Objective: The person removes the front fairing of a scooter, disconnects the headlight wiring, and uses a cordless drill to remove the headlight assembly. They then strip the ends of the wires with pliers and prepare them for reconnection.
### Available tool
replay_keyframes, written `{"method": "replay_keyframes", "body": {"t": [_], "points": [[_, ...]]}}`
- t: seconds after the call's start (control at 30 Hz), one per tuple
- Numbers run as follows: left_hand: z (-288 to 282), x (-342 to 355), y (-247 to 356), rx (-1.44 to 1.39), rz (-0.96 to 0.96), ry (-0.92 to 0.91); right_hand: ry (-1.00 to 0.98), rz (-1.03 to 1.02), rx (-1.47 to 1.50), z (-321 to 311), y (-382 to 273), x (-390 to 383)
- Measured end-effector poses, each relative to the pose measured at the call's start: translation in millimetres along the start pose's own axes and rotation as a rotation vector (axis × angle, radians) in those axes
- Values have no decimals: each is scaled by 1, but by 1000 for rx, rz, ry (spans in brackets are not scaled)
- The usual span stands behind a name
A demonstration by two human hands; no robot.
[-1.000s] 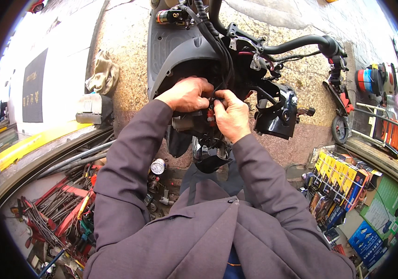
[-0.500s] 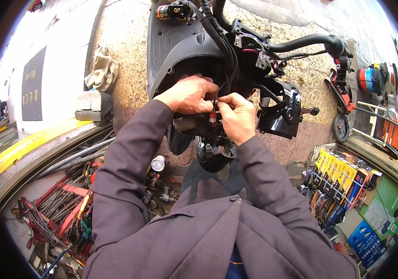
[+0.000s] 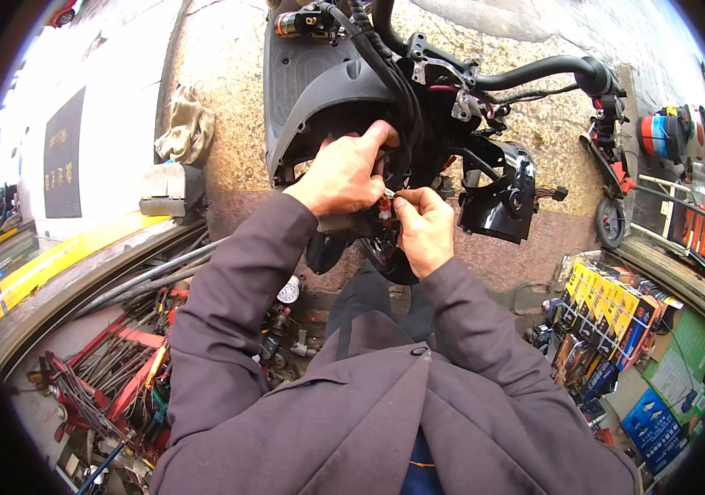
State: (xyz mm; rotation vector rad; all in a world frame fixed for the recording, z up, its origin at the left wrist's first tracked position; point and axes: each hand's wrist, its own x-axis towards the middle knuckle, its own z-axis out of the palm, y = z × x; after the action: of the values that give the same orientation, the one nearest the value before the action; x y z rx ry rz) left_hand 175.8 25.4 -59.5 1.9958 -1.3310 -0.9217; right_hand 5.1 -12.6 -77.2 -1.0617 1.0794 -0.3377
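Observation:
My left hand (image 3: 344,173) reaches into the opened dark grey front fairing (image 3: 328,91) of a scooter, its fingers curled, with whatever they hold hidden among the wiring. Just to its right, my right hand (image 3: 425,231) pinches a small pale piece, probably a connector (image 3: 390,193), above a red-and-white part (image 3: 384,212) on the wires. Thick black cables (image 3: 394,82) run down beside the hands. A loose glossy black housing (image 3: 497,210) hangs to the right, below the bent handlebar (image 3: 534,77).
A beige cloth (image 3: 188,124) and grey box (image 3: 171,188) lie left. Metal tools (image 3: 113,379) fill the lower left; yellow packages (image 3: 604,305) stand lower right. A small scooter (image 3: 610,219), coloured spools (image 3: 666,132) and orange racks (image 3: 699,239) are at right.
My left hand has lifted and turned, its fingers now higher by the cables. My right hand has shifted down and slightly right. The glossy part beneath the hands sits less exposed.

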Motion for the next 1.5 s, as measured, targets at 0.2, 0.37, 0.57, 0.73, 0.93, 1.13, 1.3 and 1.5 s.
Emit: {"method": "replay_keyframes", "body": {"t": [0.2, 0.37, 0.57, 0.73, 0.93, 1.13, 1.3, 1.5], "points": [[-7, -2, 1, 220, 98, -159, -19, 63, 65, -6, 6, 1], [-9, 2, 15, 356, 32, -244, -61, 15, 99, -7, 8, 4], [-8, 11, 20, 322, -6, -301, -211, 180, 134, -13, -11, 3], [-4, 10, 16, 311, 44, -249, -274, 463, 294, -12, -22, 11], [-10, 13, 10, 236, 48, -329, -217, 244, 152, -5, -8, 12], [-20, 29, -5, 116, 158, -597, -109, -221, -258, -4, -2, 6], [-19, 37, -13, 55, 170, -640, -42, -408, -364, -3, -4, 6], [-13, 32, -12, 44, 105, -558, -11, -254, -314, -1, -3, 6]]}}
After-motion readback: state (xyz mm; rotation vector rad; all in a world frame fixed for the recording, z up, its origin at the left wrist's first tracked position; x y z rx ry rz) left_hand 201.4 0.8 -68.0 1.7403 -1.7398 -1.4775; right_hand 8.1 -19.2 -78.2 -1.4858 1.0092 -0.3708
